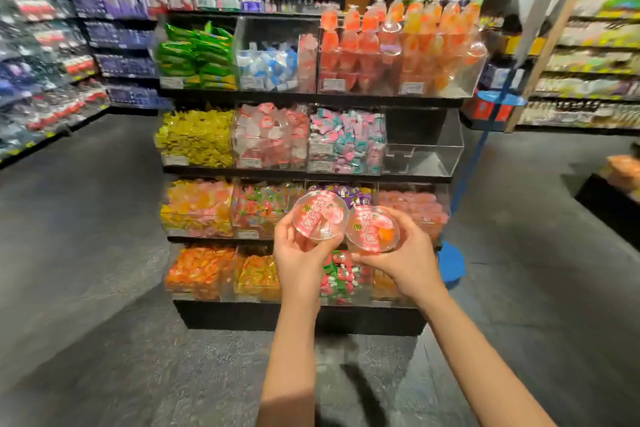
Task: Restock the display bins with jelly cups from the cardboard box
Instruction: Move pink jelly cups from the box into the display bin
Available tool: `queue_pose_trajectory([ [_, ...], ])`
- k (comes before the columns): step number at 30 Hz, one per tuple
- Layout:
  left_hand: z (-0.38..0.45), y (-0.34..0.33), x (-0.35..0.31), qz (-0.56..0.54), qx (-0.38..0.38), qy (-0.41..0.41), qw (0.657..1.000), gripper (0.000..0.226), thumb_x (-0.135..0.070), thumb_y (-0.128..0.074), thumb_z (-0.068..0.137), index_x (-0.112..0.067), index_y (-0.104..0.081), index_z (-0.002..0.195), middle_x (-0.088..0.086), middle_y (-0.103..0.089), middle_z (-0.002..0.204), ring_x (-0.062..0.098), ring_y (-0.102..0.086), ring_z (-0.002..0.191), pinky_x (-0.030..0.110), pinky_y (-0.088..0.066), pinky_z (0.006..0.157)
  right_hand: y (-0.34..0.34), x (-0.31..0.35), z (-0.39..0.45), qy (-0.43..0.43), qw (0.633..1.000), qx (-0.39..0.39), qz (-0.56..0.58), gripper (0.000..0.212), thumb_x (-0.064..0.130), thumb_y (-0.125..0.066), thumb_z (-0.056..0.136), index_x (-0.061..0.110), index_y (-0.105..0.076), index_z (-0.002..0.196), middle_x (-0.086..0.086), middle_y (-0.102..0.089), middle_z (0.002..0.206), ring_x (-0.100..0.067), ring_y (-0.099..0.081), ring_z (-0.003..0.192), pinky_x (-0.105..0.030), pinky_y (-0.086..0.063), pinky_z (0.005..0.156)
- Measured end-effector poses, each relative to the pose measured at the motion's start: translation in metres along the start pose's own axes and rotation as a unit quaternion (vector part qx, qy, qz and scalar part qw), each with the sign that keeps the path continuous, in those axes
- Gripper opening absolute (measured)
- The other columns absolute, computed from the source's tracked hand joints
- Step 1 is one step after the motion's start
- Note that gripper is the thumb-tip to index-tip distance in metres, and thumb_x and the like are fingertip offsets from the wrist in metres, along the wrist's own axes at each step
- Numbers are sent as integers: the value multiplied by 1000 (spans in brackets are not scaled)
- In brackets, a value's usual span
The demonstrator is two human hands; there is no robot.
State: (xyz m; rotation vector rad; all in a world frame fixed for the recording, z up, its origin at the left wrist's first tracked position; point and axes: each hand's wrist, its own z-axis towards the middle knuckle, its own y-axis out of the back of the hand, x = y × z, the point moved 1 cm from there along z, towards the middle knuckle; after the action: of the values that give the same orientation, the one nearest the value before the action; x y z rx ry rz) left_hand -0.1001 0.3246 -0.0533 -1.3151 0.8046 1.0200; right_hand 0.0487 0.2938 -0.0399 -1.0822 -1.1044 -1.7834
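Head view: left hand (pixel 298 255) holds 1 jelly cup (pixel 320 215), right hand (pixel 403 253) holds another jelly cup (pixel 372 229), near the candy bins (pixel 424 156).

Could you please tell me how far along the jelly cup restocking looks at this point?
Done: the top-right bins are piled high with orange and pink jelly cups. In hand: the left hand holds one cup and the right hand another, both still unplaced. Left: the clear bin on the second shelf stands empty.
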Motion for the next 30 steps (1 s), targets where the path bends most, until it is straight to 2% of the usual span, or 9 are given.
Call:
queue_pose_trajectory([
  [5,51,-52,48,1,19,30,999,65,13,-76,67,-18,-51,118,-3,-63,115,-3,-63,97,13,-51,74,38,-58,55,-50,996,-64,-22,75,19,-91,57,22,-42,114,23,-44,104,13,-47,90,5,-35,71],
  [10,120,-95,98,-5,15,48,999,67,14,-74,68,-18,-48,122,-5,-60,116,-4,-61,96,9,-50,73,61,-119,123,-100,990,-89,33,81,12,-89,59,22,-43,125,12,-52,114,3,-52,97,1,-42,69],
  [13,165,-119,124,0,24,52,998,65,14,-74,68,-20,-48,117,-4,-60,115,0,-61,100,12,-51,77,74,-154,164,-126,989,-56,54,88,3,-88,59,20,-43,133,5,-56,121,-1,-56,102,-7,-49,74],
  [16,203,-147,149,1,17,50,999,61,17,-72,69,-24,-48,107,0,-59,112,8,-60,102,15,-52,83,83,-184,205,-161,984,-40,58,92,16,-86,48,20,-45,130,1,-61,118,-9,-60,104,-19,-53,82],
  [18,219,-162,168,-3,1,67,998,58,12,-74,71,-19,-50,114,3,-60,113,10,-61,103,17,-53,84,87,-201,231,-195,977,-46,74,94,24,-88,36,23,-50,121,2,-65,110,-11,-64,97,-32,-55,82],
  [22,245,-180,199,29,-21,100,994,69,2,-80,68,-14,-48,127,0,-64,115,12,-62,107,25,-53,87,91,-240,286,-235,969,-57,56,53,10,-91,51,23,-64,95,5,-72,83,-10,-68,80,-24,-55,63],
  [24,259,-190,215,56,-26,102,993,69,1,-81,67,-15,-49,126,1,-65,115,12,-63,106,29,-52,90,93,-267,313,-253,965,-59,23,51,11,-91,54,27,-61,93,6,-70,88,-12,-67,86,-28,-57,73],
  [28,294,-216,254,59,-73,91,991,65,11,-78,66,-8,-50,122,3,-65,110,9,-65,97,27,-54,87,91,-334,381,-277,960,-35,-26,71,22,-90,59,13,-53,118,0,-59,114,-20,-58,106,-35,-50,88],
  [30,312,-227,282,47,-93,104,989,62,16,-74,67,-5,-49,119,6,-63,110,11,-63,94,20,-55,79,88,-367,408,-290,957,-16,-7,36,22,-77,78,16,-59,108,-4,-53,112,-18,-55,99,-31,-45,85],
])
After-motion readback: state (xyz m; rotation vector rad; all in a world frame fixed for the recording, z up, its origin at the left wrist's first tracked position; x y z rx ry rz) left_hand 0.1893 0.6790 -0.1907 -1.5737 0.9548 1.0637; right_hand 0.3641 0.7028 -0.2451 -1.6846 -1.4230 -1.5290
